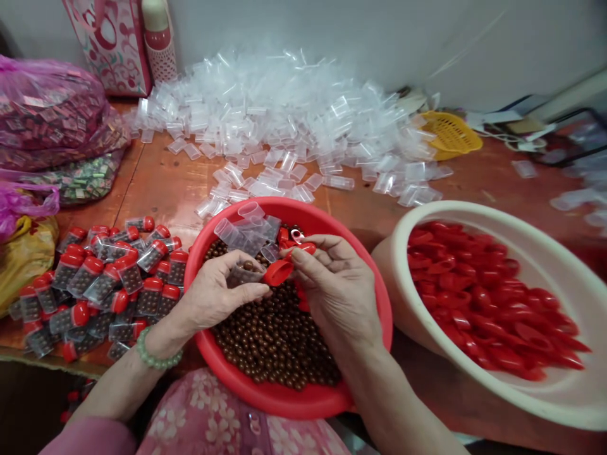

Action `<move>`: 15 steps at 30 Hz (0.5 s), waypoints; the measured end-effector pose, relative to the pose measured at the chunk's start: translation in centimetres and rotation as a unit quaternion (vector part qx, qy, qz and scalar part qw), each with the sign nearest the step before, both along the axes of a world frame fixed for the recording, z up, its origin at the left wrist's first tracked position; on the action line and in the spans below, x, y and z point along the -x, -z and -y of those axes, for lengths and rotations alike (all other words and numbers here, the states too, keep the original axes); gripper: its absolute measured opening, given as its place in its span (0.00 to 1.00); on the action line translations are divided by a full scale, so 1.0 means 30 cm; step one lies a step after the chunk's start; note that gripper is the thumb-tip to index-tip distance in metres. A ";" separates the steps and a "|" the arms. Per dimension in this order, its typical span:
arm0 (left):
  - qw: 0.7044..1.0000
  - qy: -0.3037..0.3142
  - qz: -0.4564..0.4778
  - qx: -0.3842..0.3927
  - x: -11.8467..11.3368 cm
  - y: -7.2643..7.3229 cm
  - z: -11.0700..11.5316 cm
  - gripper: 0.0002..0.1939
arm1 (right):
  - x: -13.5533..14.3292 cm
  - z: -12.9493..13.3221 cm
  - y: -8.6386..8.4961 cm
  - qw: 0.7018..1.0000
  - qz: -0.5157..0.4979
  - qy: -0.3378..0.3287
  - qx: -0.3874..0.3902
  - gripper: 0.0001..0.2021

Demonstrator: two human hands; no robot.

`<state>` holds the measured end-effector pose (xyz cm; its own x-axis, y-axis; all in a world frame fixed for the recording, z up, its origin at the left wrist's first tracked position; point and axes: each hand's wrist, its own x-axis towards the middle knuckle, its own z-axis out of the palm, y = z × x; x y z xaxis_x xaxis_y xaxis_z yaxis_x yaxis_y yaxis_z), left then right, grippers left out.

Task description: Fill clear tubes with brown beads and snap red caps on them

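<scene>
My left hand (227,287) grips a small clear plastic case (245,272) with brown balls inside, held over the red basin (199,328). At the mouth of that case is a red cap (279,273), pinched by the thumb and fingers of my right hand (334,278). A second red piece (307,248) shows between my right fingers. Below both hands, glossy brown balls (279,341) fill much of the basin. Several clear cases (244,230) lie on the balls at the far side, with a few red pieces by them.
Filled red-capped cases (114,272) are piled on the left. A white tub (403,253) of red caps (478,297) stands right. Clear cases (303,114) heap along the wall, near a yellow basket (450,134). Stuffed plastic bags (52,114) and a bottle (159,44) sit back left.
</scene>
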<state>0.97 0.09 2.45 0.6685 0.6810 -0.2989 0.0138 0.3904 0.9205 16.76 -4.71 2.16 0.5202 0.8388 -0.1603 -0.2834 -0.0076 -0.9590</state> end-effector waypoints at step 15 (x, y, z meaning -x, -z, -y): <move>0.996 -0.089 -0.010 0.007 -0.015 0.017 -0.013 0.12 | -0.032 0.040 0.023 0.978 0.159 -0.131 0.035 0.14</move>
